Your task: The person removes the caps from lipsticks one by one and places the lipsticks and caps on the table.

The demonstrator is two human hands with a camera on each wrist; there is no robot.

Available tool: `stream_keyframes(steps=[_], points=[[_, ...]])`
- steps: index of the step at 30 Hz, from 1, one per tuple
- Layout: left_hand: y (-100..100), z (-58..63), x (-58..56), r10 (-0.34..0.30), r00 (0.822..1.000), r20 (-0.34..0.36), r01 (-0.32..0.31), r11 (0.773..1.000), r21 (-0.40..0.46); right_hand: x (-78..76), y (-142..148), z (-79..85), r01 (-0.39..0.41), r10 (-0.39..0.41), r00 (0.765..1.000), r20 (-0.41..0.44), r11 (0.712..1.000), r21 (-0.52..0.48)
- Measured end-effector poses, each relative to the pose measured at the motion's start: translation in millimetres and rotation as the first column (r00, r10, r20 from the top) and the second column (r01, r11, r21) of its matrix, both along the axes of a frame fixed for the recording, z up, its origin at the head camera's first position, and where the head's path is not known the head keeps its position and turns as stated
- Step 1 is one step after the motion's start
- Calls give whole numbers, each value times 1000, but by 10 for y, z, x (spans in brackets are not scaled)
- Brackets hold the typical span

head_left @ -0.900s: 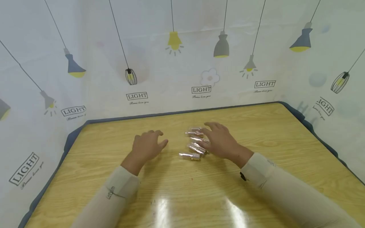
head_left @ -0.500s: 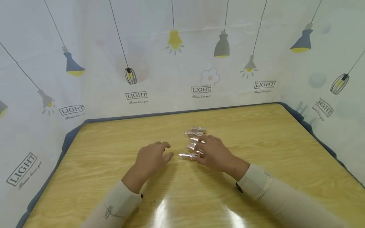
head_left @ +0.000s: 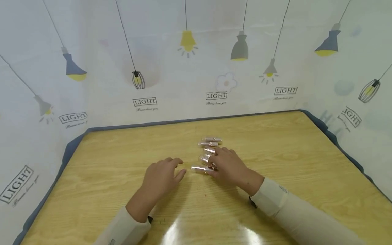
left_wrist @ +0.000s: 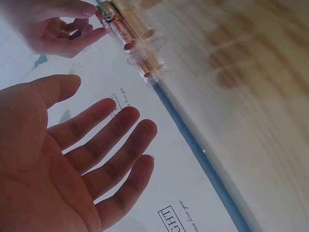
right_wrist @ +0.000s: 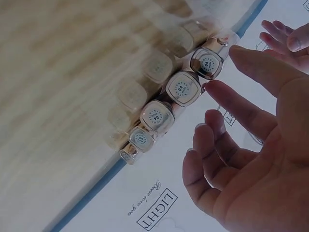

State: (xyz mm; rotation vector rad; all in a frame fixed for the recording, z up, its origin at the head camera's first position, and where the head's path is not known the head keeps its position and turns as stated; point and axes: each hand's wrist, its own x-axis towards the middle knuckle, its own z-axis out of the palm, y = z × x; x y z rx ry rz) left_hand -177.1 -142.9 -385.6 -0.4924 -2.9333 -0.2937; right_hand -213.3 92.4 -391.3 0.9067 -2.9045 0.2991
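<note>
While pale left sleeve [head_left: 120,228] and pale right sleeve [head_left: 303,211] cross the near part of the wood-grain table [head_left: 92,190], a dark item shows beneath each cuff. Left hand [head_left: 160,178] above the table, palm toward its wrist camera, fingers apart and relaxed, near the tubes but not touching them.

Five tubes lie on their sides mid-table, stacked near to far. Each has clear plastic over a rosy metallic inner part; what sits inside that is hidden. Thicker, labelled ends point right; narrower clear ends point left.

Nearest tube [head_left: 199,169]: thumb and index finger of the right hand [head_left: 228,166] clamped on its labelled end, other fingers curled. Label reads 04. Second tube [head_left: 204,160] just beyond, slanted, partly covered by the hand; label also 04. Third tube [head_left: 209,150] partly covered too. Fourth tube [head_left: 206,144] and fifth tube [head_left: 212,139] in plain sight, close together; label on the farthest too small to read.

Beyond: dark blue strip [head_left: 72,144] along the table's edge, then a white backdrop [head_left: 177,78] printed with hanging lamps [head_left: 187,39] and the word LIGHT.
</note>
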Motion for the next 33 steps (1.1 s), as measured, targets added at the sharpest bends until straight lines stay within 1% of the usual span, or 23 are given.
stream_keyframes(steps=[1, 4, 7, 13, 19, 23, 26, 29, 33], points=[[-3, -1, 4, -2, 1000, -5, 2, 1000, 4, -9, -8, 6, -9, 9, 1000, -6, 1000, 12], [-3, 60, 4, -3, 1000, -21, 3, 1000, 2, -40, -36, 78, -36, 38, 999, -25, 998, 53], [4, 101, 7, -1, 1000, -18, 1, 1000, -10, -57, -68, 116, -46, 47, 999, -7, 994, 95], [-15, 94, 44, -4, 1000, -11, 4, 1000, -9, -77, -126, 106, -64, 59, 997, 41, 986, 156], [-48, 107, 60, 4, 999, -32, -4, 1000, 8, -117, -146, 87, -63, 56, 998, 42, 979, 196], [-51, 124, 64, -3, 1000, -21, 3, 1000, 19, -117, -140, 96, -57, 51, 998, 34, 979, 195], [-45, 121, 74, -6, 1000, -13, 6, 1000, 17, -84, -137, 106, -48, 46, 999, 20, 981, 188], [-32, 120, 90, -10, 1000, -11, 10, 1000, 12, -26, -133, 120, -42, 44, 999, -9, 986, 164], [-6, 129, 125, -18, 1000, 4, 18, 1000, 10, 89, -107, 165, -41, 43, 999, -14, 993, 108]])
